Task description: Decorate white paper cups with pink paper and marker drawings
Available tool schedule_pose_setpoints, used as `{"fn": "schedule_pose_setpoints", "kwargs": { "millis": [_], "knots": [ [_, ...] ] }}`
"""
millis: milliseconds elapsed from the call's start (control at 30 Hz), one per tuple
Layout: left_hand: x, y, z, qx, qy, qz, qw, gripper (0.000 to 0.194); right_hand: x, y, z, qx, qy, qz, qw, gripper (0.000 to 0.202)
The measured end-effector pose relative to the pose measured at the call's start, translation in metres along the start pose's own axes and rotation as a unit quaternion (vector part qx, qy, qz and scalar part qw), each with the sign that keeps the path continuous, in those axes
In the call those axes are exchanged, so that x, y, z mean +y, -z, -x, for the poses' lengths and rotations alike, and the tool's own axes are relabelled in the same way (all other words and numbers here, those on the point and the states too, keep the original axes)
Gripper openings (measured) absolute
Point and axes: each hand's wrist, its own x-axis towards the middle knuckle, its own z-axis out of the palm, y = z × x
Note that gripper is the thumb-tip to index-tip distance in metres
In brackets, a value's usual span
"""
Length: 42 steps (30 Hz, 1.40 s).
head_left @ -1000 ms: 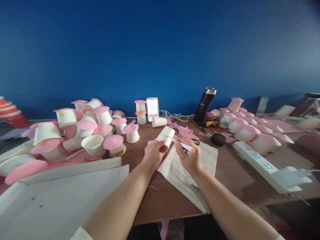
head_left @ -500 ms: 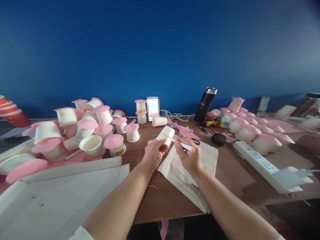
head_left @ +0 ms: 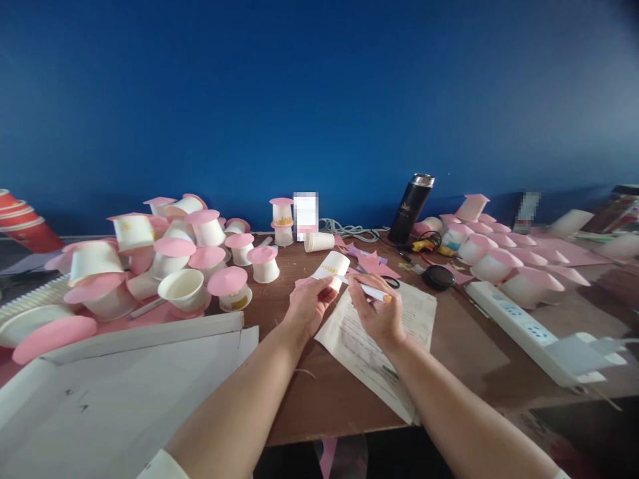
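Note:
My left hand (head_left: 310,305) is closed around a small white paper cup (head_left: 330,266), tilted on its side, with yellow marks on its wall and pink paper at its lower left end. In my right hand (head_left: 377,309) is a white marker (head_left: 373,291) with an orange end, gripped like a pen. Its tip points at the cup's side; whether it touches I cannot tell. Under my right hand lies a printed sheet of paper (head_left: 359,362). Pink paper scraps (head_left: 377,266) and the black handle of scissors (head_left: 393,283) are just beyond.
Paper cups with pink paper discs (head_left: 174,248) crowd the left, behind a white box lid (head_left: 150,392). More pink-topped cups (head_left: 494,263) stand at right, near a power strip (head_left: 514,326). A black thermos (head_left: 410,209) and round black object (head_left: 438,277) are behind my right hand.
Almost nothing differs. The marker's tip has shifted very slightly beside the cup, while both hands keep their hold.

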Motion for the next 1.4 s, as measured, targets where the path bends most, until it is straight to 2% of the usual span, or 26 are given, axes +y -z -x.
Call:
{"fn": "schedule_pose_setpoints", "kwargs": {
  "millis": [167,567,733,1100,1400],
  "knots": [
    [0.0,0.0,-0.0008,0.001,-0.004,-0.028,1.0,0.016,0.0011,0.0001,-0.0007,0.012,-0.004,0.02,1.0,0.012],
    [0.0009,0.0005,-0.0004,0.006,-0.001,-0.023,1.0,0.016,-0.0003,0.0011,-0.0025,0.014,-0.009,0.028,0.999,0.013],
    [0.002,-0.0003,-0.0015,0.003,0.007,-0.009,1.0,0.018,0.0005,0.0004,-0.0017,0.011,0.009,0.019,1.0,0.012],
    [0.0029,-0.0009,0.0005,0.018,0.029,0.013,0.999,0.02,0.0026,-0.0005,0.0018,-0.003,-0.006,0.004,1.0,0.013],
    [0.0063,-0.0007,0.003,0.028,0.05,0.009,0.998,0.02,0.0006,-0.0001,-0.0004,0.009,-0.007,0.032,0.999,0.013]
  ]
}}
